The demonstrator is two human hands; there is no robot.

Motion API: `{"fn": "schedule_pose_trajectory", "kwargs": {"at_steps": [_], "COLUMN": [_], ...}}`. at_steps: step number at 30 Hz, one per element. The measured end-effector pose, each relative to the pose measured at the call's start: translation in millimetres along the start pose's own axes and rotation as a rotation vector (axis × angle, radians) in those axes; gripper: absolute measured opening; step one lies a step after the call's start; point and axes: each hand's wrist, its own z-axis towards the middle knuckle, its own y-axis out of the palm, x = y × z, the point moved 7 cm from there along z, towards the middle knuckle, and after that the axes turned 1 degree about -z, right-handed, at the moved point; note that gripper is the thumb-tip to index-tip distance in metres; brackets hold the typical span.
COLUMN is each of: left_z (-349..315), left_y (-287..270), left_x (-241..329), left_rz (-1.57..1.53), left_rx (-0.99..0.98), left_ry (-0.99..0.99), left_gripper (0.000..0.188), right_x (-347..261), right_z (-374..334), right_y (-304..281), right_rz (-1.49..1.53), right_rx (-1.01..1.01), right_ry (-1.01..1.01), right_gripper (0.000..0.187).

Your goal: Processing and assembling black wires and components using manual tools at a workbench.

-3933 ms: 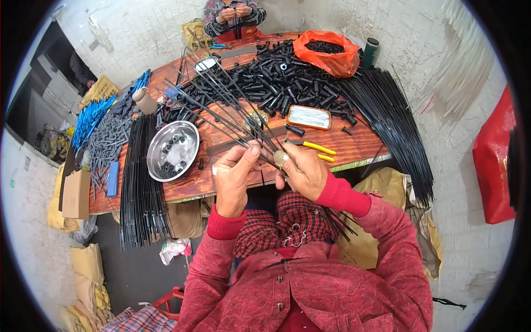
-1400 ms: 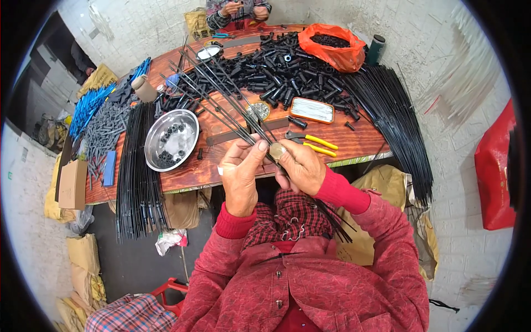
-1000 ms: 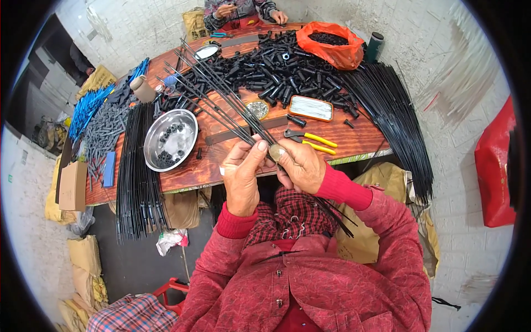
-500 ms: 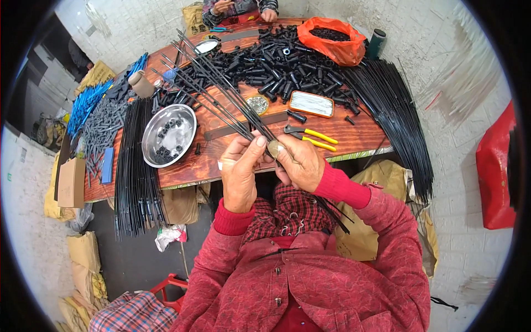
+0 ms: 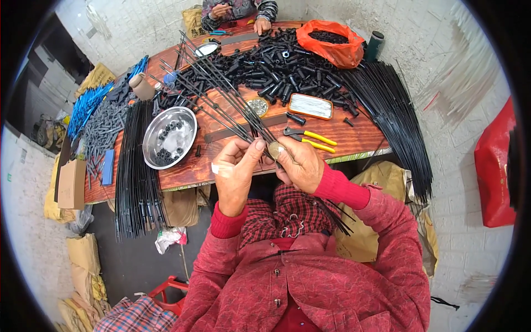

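Several long thin black rods (image 5: 229,95) slant from my hands up and leftward over the table, their rear ends showing below my right wrist. My right hand (image 5: 303,166) is closed around the bundle, with a tan covering on its thumb. Close beside it, my left hand (image 5: 235,177) pinches rods between thumb and fingers; a pale strip of tape is wrapped on it. What lies between the left fingertips is partly hidden. Yellow-handled pliers (image 5: 312,139) rest on the table just beyond my right hand.
On the wooden table (image 5: 182,175) stand a metal bowl (image 5: 191,133) with small black parts, a heap of black tubes (image 5: 260,66), a tray of pins (image 5: 311,105) and an orange bag (image 5: 332,52). Black rod bundles (image 5: 387,105) overhang the edge. A co-worker's hand (image 5: 262,26) is at the far side.
My left hand has shifted slightly left and turned, showing more of its tape. The rods have spread a little. The co-worker's hand across the table has moved left and nearer the heap.
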Motion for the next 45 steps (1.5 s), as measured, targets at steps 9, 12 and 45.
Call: {"fn": "schedule_pose_trajectory", "kwargs": {"at_steps": [9,12,45], "left_z": [2,10,10], "left_y": [-26,-8,27], "left_x": [26,26,-7], "left_rz": [0.694,0.608,0.172], "left_rx": [0.026,-0.167,-0.398], "left_ry": [0.315,0.380,0.063], "left_gripper": [0.080,0.082,0.033], "right_x": [-6,-7,-7], "right_z": [-5,-10,-15], "right_y": [-1,1,-1], "right_rz": [0.043,0.117,0.397], "right_rx": [-0.077,-0.148,-0.281], "right_ry": [0.037,0.134,0.320], "right_gripper": [0.035,0.037,0.047]}}
